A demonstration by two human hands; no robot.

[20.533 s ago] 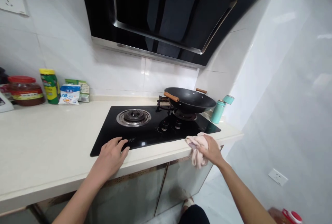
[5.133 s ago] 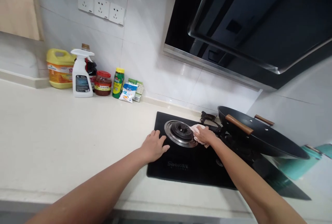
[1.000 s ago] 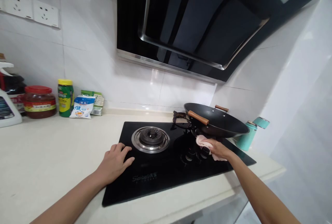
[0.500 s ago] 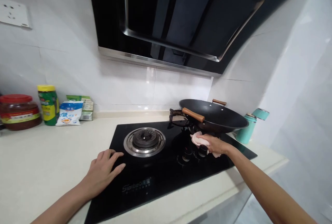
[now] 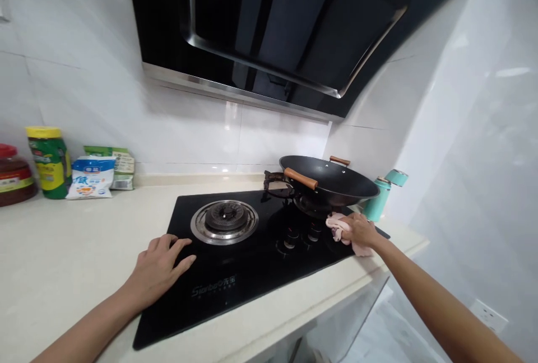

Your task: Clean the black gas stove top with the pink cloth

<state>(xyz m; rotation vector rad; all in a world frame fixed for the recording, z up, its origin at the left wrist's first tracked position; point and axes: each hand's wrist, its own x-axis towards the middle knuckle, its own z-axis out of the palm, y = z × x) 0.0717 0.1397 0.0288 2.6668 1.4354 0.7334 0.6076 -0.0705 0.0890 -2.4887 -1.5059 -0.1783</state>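
Right hand [image 5: 360, 229] fingers curl round the cloth [image 5: 341, 228] on the hob [image 5: 252, 273] — press flat, clear of the knobs [image 5: 300, 235]; left hand [image 5: 156, 269] rests spread.

I see a cream counter [image 5: 63, 251] carrying a black glass hob [image 5: 252, 262], jars and packets [image 5: 90, 175] at the wall, a teal flask [image 5: 376, 203].

The hob [image 5: 260, 273] sits in the worktop [image 5: 63, 262] before you. Your left hand [image 5: 155, 270] lies flat on its near left corner, just left of the burner [image 5: 224, 221]. Your right hand [image 5: 361, 230] presses the cloth [image 5: 336, 226] onto the hob's right end, in front of the wok [image 5: 332, 184]. The flask [image 5: 378, 199] stands right of the wok. The jars and packets [image 5: 90, 175] stand far left against the wall, and the hood [image 5: 273, 27] hangs above.
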